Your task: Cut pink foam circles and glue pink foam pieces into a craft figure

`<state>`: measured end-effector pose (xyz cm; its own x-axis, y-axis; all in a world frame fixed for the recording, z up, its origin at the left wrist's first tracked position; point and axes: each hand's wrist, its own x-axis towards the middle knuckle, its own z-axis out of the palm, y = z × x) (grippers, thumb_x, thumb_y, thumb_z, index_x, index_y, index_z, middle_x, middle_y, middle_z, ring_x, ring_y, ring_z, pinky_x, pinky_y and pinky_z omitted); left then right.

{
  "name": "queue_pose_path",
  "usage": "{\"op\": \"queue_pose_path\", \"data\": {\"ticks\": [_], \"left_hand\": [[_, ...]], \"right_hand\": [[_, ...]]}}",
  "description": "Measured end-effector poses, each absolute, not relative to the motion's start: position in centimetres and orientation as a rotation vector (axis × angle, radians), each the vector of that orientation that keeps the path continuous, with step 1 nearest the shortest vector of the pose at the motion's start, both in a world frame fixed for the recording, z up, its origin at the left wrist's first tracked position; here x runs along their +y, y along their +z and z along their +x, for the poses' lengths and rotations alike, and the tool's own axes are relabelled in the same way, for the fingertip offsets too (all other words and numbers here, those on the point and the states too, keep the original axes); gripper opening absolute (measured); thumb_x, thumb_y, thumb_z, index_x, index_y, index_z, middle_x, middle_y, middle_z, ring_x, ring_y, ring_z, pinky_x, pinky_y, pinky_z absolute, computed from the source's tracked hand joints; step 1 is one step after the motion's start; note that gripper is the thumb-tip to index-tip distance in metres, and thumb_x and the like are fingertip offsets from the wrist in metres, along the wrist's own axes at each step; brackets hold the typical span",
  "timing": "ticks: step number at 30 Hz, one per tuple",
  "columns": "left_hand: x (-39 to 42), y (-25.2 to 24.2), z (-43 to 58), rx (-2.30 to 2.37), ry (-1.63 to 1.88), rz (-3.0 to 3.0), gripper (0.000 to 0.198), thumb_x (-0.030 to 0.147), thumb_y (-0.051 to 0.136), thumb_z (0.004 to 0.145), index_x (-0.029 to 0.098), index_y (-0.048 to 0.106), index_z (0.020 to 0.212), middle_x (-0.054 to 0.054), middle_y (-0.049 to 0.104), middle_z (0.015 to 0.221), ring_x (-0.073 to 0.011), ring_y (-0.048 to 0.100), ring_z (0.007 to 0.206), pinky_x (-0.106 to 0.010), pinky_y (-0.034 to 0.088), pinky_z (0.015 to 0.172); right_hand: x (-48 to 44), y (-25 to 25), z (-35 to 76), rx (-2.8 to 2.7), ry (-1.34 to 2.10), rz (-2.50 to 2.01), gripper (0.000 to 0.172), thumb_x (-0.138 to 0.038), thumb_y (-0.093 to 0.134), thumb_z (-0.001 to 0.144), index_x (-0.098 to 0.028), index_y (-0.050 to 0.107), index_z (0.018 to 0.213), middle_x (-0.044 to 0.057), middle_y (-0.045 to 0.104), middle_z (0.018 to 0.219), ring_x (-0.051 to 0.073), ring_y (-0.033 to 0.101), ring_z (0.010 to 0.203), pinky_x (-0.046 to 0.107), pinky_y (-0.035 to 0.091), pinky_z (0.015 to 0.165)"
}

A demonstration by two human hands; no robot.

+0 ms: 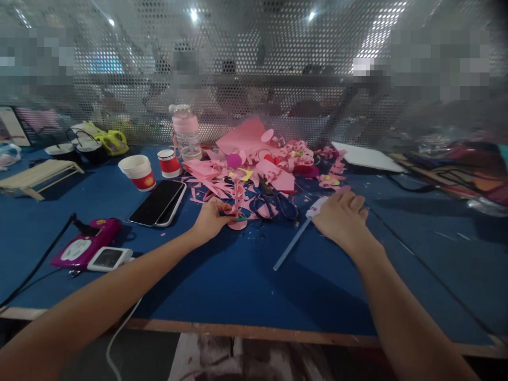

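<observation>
My left hand [211,219] pinches a small pink paper piece [237,198] at the front edge of the scrap heap. A pink paper disc [238,225] and a bit of green show below its fingertips. My right hand [343,219] is wrapped over a white hot glue gun [316,207], which it mostly hides. A clear glue stick [291,246] juts from the gun's back toward me. Between my hands lie scissors [283,206] with dark blue handles, apart from both. Behind them spreads a pile of cut pink paper [278,174].
Left of the pile are two phones [156,203], a paper cup [137,172], a red-and-white cup [169,163], a pink bottle [186,132] and a purple power strip [87,243]. A black cord [416,256] crosses the right side. Perforated metal mesh [254,69] stands behind the table.
</observation>
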<state>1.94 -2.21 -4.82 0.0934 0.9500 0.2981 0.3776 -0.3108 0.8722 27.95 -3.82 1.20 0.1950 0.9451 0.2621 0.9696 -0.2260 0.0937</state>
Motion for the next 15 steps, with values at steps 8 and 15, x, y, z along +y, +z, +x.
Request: {"op": "queue_pose_path", "data": {"ticks": [8,15], "left_hand": [[-2.2,-4.9,2.0,1.374,1.201,1.717,0.014,0.022,0.074,0.057,0.017,0.061,0.059,0.002,0.058,0.063,-0.0155,0.058,0.066,-0.029,0.045,0.062],[-2.3,-4.3,1.8,1.352,1.118,1.806,0.006,0.021,0.071,0.061,0.018,0.067,0.066,-0.001,0.065,0.070,-0.0166,0.061,0.073,-0.031,0.047,0.070]], "right_hand": [[-4.3,1.3,23.8,-2.387,0.013,-1.697,0.041,-0.046,0.042,0.086,-0.017,0.057,0.061,0.005,0.057,0.064,0.016,0.052,0.063,0.026,0.030,0.055],[-4.3,-0.5,21.4,-2.489,0.170,-1.649,0.032,-0.041,0.054,0.083,-0.017,0.062,0.064,0.003,0.061,0.063,0.015,0.054,0.064,0.025,0.023,0.051]]}}
